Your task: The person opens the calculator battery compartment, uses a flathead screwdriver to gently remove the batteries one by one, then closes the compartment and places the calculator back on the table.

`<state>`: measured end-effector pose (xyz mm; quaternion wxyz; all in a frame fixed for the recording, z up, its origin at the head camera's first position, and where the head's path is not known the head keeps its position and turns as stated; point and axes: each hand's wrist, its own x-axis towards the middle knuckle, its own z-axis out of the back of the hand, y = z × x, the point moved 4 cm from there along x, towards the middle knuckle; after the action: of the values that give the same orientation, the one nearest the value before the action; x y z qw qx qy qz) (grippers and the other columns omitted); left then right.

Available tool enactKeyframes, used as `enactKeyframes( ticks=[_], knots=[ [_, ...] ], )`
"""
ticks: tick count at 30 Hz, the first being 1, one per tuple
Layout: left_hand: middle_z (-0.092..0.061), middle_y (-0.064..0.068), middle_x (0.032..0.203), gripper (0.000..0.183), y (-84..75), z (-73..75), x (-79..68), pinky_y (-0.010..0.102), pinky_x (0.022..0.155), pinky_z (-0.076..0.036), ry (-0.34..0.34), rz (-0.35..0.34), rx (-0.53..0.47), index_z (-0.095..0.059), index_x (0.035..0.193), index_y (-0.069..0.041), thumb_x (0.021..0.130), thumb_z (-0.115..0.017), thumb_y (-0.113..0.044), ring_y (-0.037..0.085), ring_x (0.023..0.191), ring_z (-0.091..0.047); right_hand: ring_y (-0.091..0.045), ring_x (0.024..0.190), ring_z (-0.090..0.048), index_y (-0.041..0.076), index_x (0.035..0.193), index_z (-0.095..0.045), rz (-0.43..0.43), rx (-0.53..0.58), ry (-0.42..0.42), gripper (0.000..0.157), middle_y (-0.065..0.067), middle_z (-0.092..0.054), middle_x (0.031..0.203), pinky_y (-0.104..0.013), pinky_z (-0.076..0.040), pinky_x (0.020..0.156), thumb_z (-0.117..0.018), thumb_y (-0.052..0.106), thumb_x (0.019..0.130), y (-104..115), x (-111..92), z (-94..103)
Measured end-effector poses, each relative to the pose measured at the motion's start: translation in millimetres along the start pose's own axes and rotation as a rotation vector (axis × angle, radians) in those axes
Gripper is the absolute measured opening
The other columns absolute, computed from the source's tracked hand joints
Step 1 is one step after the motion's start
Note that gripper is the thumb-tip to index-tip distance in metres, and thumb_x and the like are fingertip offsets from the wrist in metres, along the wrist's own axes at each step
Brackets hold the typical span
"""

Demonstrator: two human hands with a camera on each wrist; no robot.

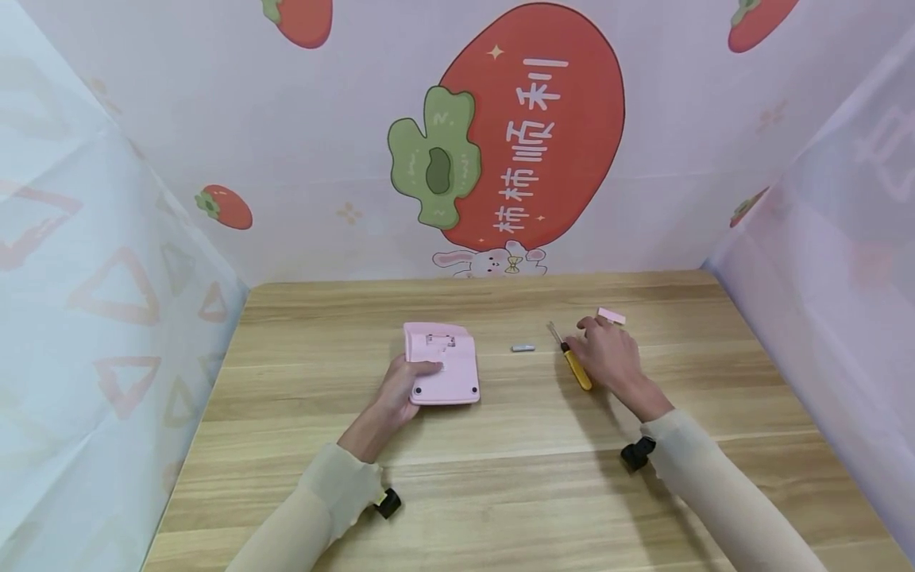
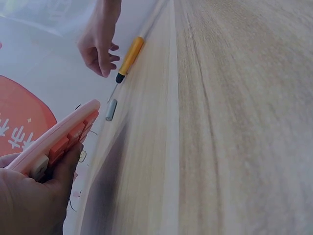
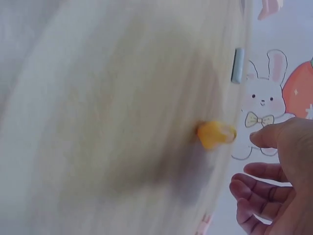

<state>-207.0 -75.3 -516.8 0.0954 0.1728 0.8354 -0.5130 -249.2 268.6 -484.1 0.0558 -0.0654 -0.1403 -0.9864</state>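
Observation:
My left hand (image 1: 397, 384) grips a pink calculator (image 1: 457, 380) with its back facing up and the thumb across it. An uncovered battery compartment (image 1: 440, 341) shows near the top of that back. Coloured keys (image 2: 58, 148) line its underside in the left wrist view. My right hand (image 1: 609, 355), fingers loosely bent and holding nothing, hovers beside a screwdriver (image 1: 577, 370) with a yellow handle. Just beyond its fingers lies a small pink cover (image 1: 611, 316). Between calculator and screwdriver rests a small grey battery (image 1: 523, 348).
The wood-grain table (image 1: 500, 492) ends at a printed backdrop (image 1: 322, 159) with a large persimmon picture. White sheets (image 1: 71, 318) close off both sides. A black wrist camera (image 1: 387, 503) sits at my left cuff, another (image 1: 638, 454) at my right.

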Motion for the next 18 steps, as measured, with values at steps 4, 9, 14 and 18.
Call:
enactKeyframes(
  ticks=[4,9,14,18],
  knots=[
    [-0.05,0.032,0.153,0.063,0.6,0.1,0.8,0.049,0.106,-0.058,0.002,-0.004,0.003,-0.037,0.156,0.009,0.095,-0.051,0.013,0.046,0.139,-0.055,-0.044,0.095,-0.069,-0.006,0.124,-0.069,0.038,-0.002,0.015,0.04,-0.027,-0.068,0.119,-0.058,-0.063,0.075,-0.069,0.025,0.099,-10,5,6.1],
    [-0.05,0.033,0.152,0.063,1.1,1.0,0.7,0.05,0.105,-0.059,-0.006,-0.012,0.001,-0.037,0.156,0.008,0.095,-0.051,0.013,0.046,0.138,-0.055,-0.052,0.114,-0.063,-0.008,0.132,-0.065,0.07,0.006,0.052,0.042,-0.034,-0.061,0.133,-0.064,-0.06,0.089,-0.068,0.019,0.101,-25,13,14.1],
    [-0.049,0.033,0.153,0.063,0.9,1.2,-0.1,0.051,0.105,-0.058,-0.007,-0.015,-0.014,-0.037,0.157,0.009,0.095,-0.05,0.013,0.047,0.139,-0.054,-0.054,0.121,-0.06,-0.011,0.134,-0.062,0.09,-0.008,0.077,0.043,-0.035,-0.06,0.135,-0.067,-0.059,0.092,-0.068,0.013,0.099,-40,23,21.6],
    [-0.049,0.033,0.153,0.063,1.5,1.8,0.6,0.051,0.105,-0.059,-0.007,-0.01,-0.016,-0.037,0.157,0.008,0.095,-0.05,0.014,0.046,0.138,-0.055,-0.057,0.125,-0.056,-0.012,0.136,-0.06,0.081,-0.028,0.122,0.046,-0.036,-0.058,0.138,-0.071,-0.055,0.097,-0.067,0.012,0.097,-51,29,23.5]
  ],
)
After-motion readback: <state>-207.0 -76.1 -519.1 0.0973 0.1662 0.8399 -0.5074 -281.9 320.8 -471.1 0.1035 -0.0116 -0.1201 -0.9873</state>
